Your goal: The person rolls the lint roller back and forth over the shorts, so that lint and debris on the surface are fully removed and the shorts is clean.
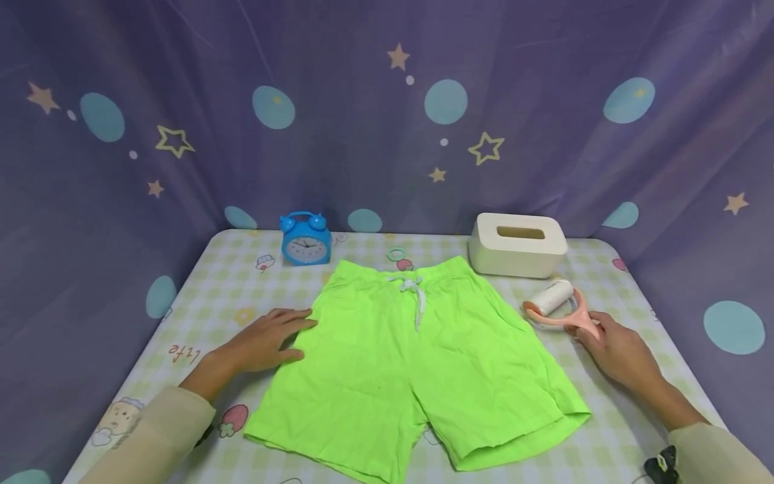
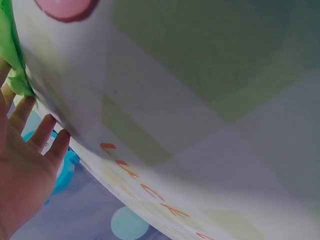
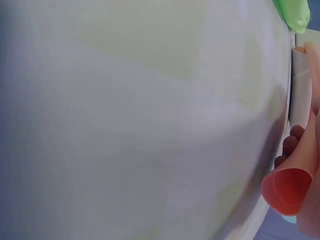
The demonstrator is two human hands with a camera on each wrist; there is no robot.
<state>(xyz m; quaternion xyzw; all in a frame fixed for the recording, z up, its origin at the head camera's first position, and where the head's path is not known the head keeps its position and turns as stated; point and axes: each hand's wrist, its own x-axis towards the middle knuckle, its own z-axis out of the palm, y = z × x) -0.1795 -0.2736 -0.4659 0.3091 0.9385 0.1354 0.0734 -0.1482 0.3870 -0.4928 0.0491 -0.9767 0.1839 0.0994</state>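
Note:
Neon green shorts (image 1: 387, 356) lie spread on the table, waistband away from me, a white drawstring (image 1: 412, 289) tied at the front. My left hand (image 1: 266, 343) rests with extended fingers at their left edge; in the left wrist view its fingertips (image 2: 57, 142) are by the green cloth (image 2: 10, 55). At the right, my right hand (image 1: 623, 353) grips the pink handle of a lint roller (image 1: 579, 316). Its white roll (image 1: 553, 298) points toward the shorts. In the right wrist view the hollow handle end (image 3: 287, 192) shows, fingers curled around it.
Behind the shorts stand a blue alarm clock (image 1: 305, 240) on the left and a white tissue box (image 1: 517, 247) on the right. Between them lies a small green ring (image 1: 396, 254). A checked cloth (image 1: 205, 309) covers the table, with a purple curtain (image 1: 363, 134) behind.

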